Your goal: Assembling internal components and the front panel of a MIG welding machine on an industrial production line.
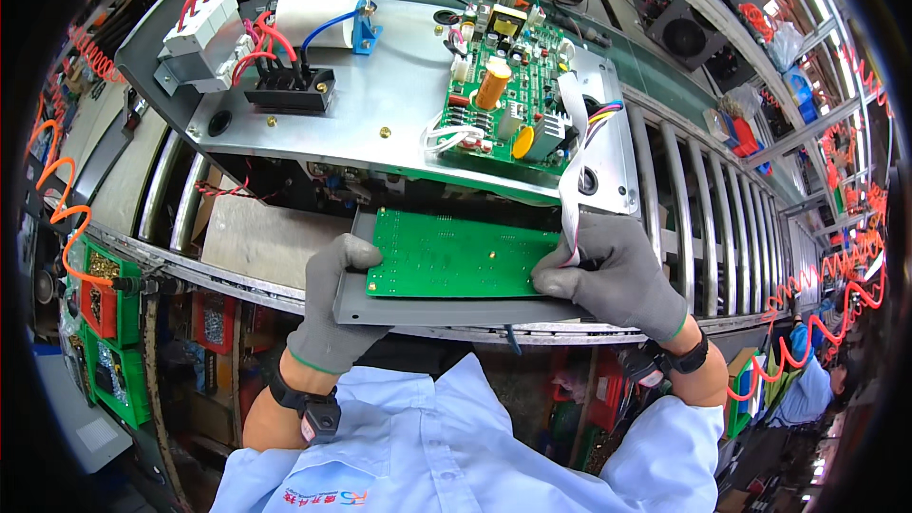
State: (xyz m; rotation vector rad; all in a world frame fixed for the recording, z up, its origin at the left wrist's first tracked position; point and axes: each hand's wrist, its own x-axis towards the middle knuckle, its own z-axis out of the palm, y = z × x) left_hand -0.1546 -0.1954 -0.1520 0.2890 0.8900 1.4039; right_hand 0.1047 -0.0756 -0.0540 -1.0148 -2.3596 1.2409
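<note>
A flat green circuit board [446,261] lies over a grey metal panel [427,312] in front of me. My left hand [339,299], in a grey glove, grips the panel's left end, its thumb at the board's left edge. At the right end, my gloved right hand [613,271] closes on the board, thumb on top by the flat ribbon cable [571,180]. That white cable runs up to a populated green board [513,85] on the metal chassis [380,109]. My right fingers' undersides are hidden.
On the chassis stand a white cylinder [323,9], a black terminal block [290,92] and a white breaker [201,33] with red wires. Metal rollers [703,209] stretch to the right. Green bins [119,370] of small parts sit lower left; orange coiled hoses [62,204] hang at the sides.
</note>
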